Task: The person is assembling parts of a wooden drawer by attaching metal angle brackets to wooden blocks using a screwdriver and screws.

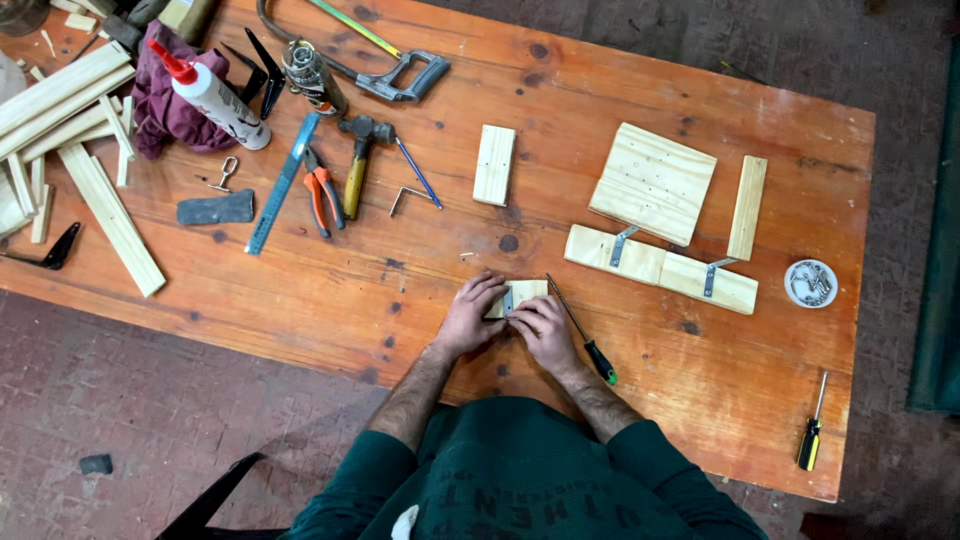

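- Pressing down from both sides, the left hand (468, 316) and the right hand (543, 331) bracket a small pale pine block (522, 294) that lies flat on the orange varnished plank table (330, 290), near its front edge.
- Left-hand fingers (487, 290) are curled together over the block's left end; right-hand fingers (522, 315) are bunched at its lower edge beside a small grey metal bracket (508, 301) on the block. Whether the fingertips pinch anything is not discernible.
- Just beside the right hand lies a thin steel screwdriver with a green-and-black handle (585, 335), its shaft slanting up towards the block.
- Behind the hands: a short rectangular pine offcut (494, 165), and two longer pine strips laid end to end, each carrying a grey metal angle bracket (660, 268).
- Further right: a square pine board with small drilled holes (652, 183), a narrow upright pine slat (747, 207), and a round white dish of metal screws (811, 283).
- At the right front corner: a yellow-and-black-handled screwdriver (812, 428).
- Left of centre: a wooden-handled steel hammer (358, 160), orange-handled pliers (322, 190), a blue metal ruler (283, 183).
- Far left: a white glue bottle with a red nozzle (210, 95) on a crumpled purple cloth (165, 105), a steel hacksaw (380, 60), and loose pine battens (110, 215).
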